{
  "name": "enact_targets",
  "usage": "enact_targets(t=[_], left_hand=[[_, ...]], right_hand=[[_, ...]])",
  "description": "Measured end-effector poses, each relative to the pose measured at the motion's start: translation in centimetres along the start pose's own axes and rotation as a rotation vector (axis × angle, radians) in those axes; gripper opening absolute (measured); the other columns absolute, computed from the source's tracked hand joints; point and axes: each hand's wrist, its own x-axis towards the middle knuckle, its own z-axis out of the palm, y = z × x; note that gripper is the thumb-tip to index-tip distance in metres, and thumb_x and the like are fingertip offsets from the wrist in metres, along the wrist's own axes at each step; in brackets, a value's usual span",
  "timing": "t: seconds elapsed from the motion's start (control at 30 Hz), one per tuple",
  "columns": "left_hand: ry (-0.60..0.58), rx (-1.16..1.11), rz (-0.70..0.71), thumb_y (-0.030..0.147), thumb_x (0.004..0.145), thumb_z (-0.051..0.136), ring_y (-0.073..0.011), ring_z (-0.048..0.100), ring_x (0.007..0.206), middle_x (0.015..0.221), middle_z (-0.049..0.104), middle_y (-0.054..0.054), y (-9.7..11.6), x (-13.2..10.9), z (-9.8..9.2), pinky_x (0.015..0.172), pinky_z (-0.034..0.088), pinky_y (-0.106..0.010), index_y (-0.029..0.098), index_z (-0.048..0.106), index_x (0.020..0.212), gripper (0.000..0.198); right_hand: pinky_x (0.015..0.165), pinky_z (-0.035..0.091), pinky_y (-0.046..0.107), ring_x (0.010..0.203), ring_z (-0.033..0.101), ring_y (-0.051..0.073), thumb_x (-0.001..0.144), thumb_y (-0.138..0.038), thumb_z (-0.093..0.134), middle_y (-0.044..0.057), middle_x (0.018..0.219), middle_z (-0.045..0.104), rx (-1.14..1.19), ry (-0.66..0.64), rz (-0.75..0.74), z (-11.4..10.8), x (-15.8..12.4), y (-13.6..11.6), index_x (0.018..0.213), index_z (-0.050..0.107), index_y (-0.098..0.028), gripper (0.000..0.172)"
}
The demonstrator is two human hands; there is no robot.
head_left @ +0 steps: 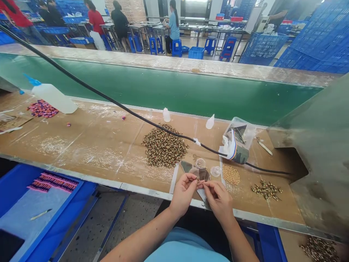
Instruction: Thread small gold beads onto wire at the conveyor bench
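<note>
My left hand (pixel 184 192) and my right hand (pixel 219 199) meet at the near edge of the brown workbench (pixel 89 145), fingertips pinched together. Between them sits a tiny metal piece (pixel 197 179), too small to name. Just beyond my hands lie a shiny metal plate (pixel 191 168), two small clear caps (pixel 201 163) and a little heap of tan beads (pixel 231 174). A big pile of small brass-coloured parts (pixel 163 146) lies to the left of these. A smaller cluster of the same parts (pixel 266 189) lies to the right.
A black cable (pixel 114 103) crosses the bench diagonally. A clear plastic box with tools (pixel 238 140), two small dropper bottles (pixel 166 115), a big squeeze bottle (pixel 53 96) and pink pieces (pixel 43 108) lie around. A green conveyor belt (pixel 174 89) runs behind; blue trays (pixel 40 203) sit below left. People work far back.
</note>
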Motion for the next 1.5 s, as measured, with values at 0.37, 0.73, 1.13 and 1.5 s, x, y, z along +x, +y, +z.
enact_targets(t=[0.37, 0.73, 1.13, 1.5], left_hand=[[0.013, -0.012, 0.022, 0.038, 0.064, 0.076, -0.0212, 0.07, 0.081, 0.075, 0.064, 0.0, 0.01, -0.15, 0.0, 0.083, 0.055, -0.039, 0.016, 0.054, 0.078, 0.033], [0.012, 0.025, 0.04, 0.035, 0.068, 0.073, -0.0207, 0.069, 0.083, 0.076, 0.063, -0.001, -0.29, -0.15, -0.29, 0.085, 0.054, -0.04, 0.016, 0.054, 0.08, 0.03], [0.013, 0.033, 0.042, 0.036, 0.068, 0.074, -0.0212, 0.069, 0.082, 0.075, 0.063, -0.001, -0.06, -0.19, -0.11, 0.083, 0.054, -0.039, 0.016, 0.054, 0.079, 0.03], [0.014, 0.034, 0.035, 0.037, 0.065, 0.075, -0.0201, 0.069, 0.079, 0.075, 0.063, 0.0, 0.14, -0.19, -0.01, 0.082, 0.055, -0.038, 0.016, 0.054, 0.077, 0.032]], right_hand=[[0.064, 0.053, 0.022, 0.07, 0.063, 0.012, 0.089, -0.022, 0.049, 0.004, 0.08, 0.064, -0.086, -0.008, -0.069, -0.11, -0.01, -0.19, 0.086, 0.062, -0.02, 0.014], [0.068, 0.053, 0.02, 0.073, 0.064, 0.011, 0.089, -0.019, 0.049, 0.004, 0.082, 0.065, -0.193, 0.059, -0.149, 0.02, -0.21, -0.4, 0.092, 0.062, -0.019, 0.013], [0.066, 0.054, 0.02, 0.071, 0.065, 0.011, 0.088, -0.018, 0.051, 0.005, 0.08, 0.066, -0.237, 0.082, -0.187, -0.05, -0.24, -0.5, 0.093, 0.063, -0.02, 0.013], [0.066, 0.054, 0.02, 0.071, 0.065, 0.011, 0.09, -0.02, 0.048, 0.004, 0.079, 0.066, -0.208, 0.042, -0.154, -0.13, -0.13, -0.56, 0.089, 0.063, -0.02, 0.015]])
